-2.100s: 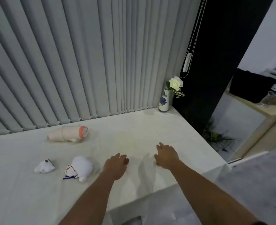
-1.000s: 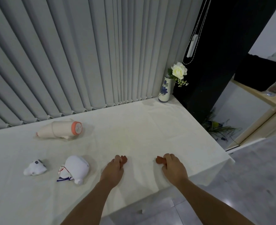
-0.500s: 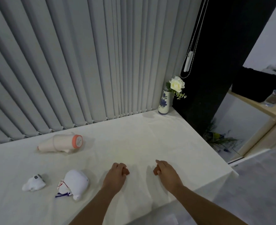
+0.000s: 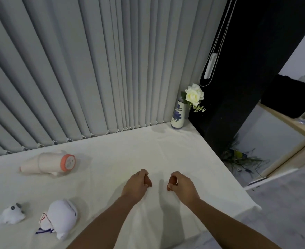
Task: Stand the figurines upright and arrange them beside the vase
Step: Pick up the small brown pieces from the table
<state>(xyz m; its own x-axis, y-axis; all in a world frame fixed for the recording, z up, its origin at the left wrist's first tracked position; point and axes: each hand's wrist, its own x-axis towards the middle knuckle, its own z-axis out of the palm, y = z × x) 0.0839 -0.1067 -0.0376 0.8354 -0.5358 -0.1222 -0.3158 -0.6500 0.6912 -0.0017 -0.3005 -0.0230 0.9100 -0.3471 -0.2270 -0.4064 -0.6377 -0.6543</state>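
Three figurines lie toppled on the left of the white-clothed table [image 4: 123, 151]. A tall peach figurine with an orange-rimmed base [image 4: 48, 164] lies on its side near the blinds. A round white figurine with blue and red cords [image 4: 60, 217] lies at the front, with a small white figurine [image 4: 9, 213] to its left. A white vase with a blue flower pattern and a cream rose [image 4: 178, 115] stands upright in the table's far right corner. My left hand [image 4: 136, 185] and my right hand [image 4: 182, 186] rest side by side on the cloth at the middle, fingers curled under, holding nothing.
Grey vertical blinds [image 4: 94, 69] run along the table's back edge. A black column [image 4: 247, 72] with a hanging blind cord stands right of the vase. The table's right edge drops to a grey floor, where a plant [image 4: 238, 159] and a wooden cabinet [image 4: 291, 141] sit.
Both hands went from flat with spread fingers to curled fists and drew slightly closer together. The figurines and vase have not moved; only the view shifted.
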